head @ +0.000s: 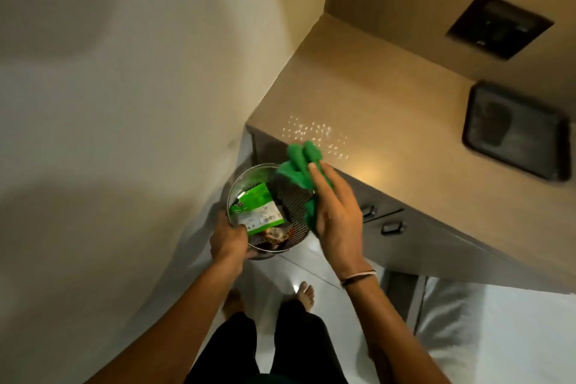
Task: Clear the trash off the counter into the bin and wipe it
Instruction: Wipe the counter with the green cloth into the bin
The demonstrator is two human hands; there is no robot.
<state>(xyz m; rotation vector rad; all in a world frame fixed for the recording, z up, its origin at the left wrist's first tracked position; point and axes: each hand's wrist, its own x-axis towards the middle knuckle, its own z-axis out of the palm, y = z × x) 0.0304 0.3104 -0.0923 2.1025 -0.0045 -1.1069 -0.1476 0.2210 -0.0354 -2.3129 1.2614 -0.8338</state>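
The bin (268, 209) — a round, perforated metal basket — is held up in the air just off the corner of the counter (389, 121), its rim close to the counter's front edge and its open mouth tipped toward the camera. Inside it lies a green wrapper (254, 207) with a white printed panel and a barcode, and below that some darker, reddish-brown wrappers (274, 235) bunched against the near wall. The person's left hand (229, 241) is clenched over the near rim of the bin, fingers curled around the metal and the forearm reaching up from the lower left. The right hand (335, 215) grasps a green cloth (300, 165) at the bin's right side; the cloth bunches up above the fingertips and hangs down past the palm, overlapping the rim of the bin, though whether it touches the counter edge cannot be told. A thin band (358, 277) circles the right wrist. On the beige counter, just beyond the cloth, a scatter of small bright specks (318, 137) catches the light. Farther right on the counter sits a dark rectangular tray (514, 131), well apart from the hands, and a dark switch plate (498, 25) is set into the wall above it. Below the counter edge are drawer fronts with dark handles (392, 226). The person's bare feet (305, 293) stand on a pale tiled floor — dark trousers show at the bottom of the view.
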